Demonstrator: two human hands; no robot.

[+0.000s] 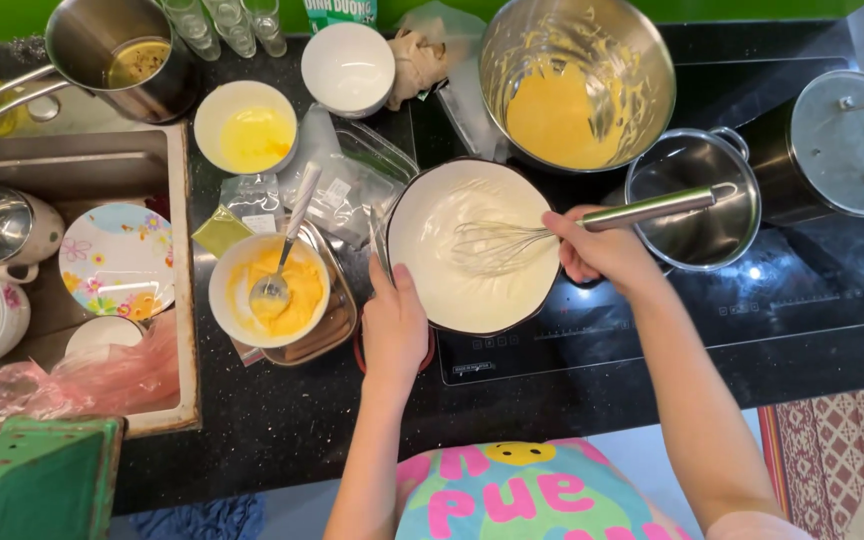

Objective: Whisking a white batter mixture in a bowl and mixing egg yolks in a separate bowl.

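Whisking is the entry we log first: our right hand (602,250) grips the steel handle of a wire whisk (497,243), fingers clenched round it, the wires sunk in a pale cream that fills a dark-rimmed white bowl (432,290). The bowl sits on the near left corner of a black induction hob (812,290), at the middle of the dark counter (282,420). Our left hand (395,325) clasps the bowl's near left rim, thumb on the inside edge and fingers wrapped outside.

Outward from there we list:
- far, just beyond the bowl: a large steel mixing bowl (642,60) smeared with yellow batter;
- right: an empty steel pot (697,205) under the whisk handle, then a lidded steel pot (842,145);
- left: a small white bowl (227,310) of yellow paste with a spoon (282,255) standing in it, resting on a glass dish (337,320);
- far left: a white bowl of beaten yolk (247,128), an empty white bowl (348,68), a saucepan (122,55) (its contents look brownish);
- far left edge: a sink (102,165) holding a flowered plate (117,260), mugs and a pink plastic bag (82,385);
- near left corner: a green box (37,480).
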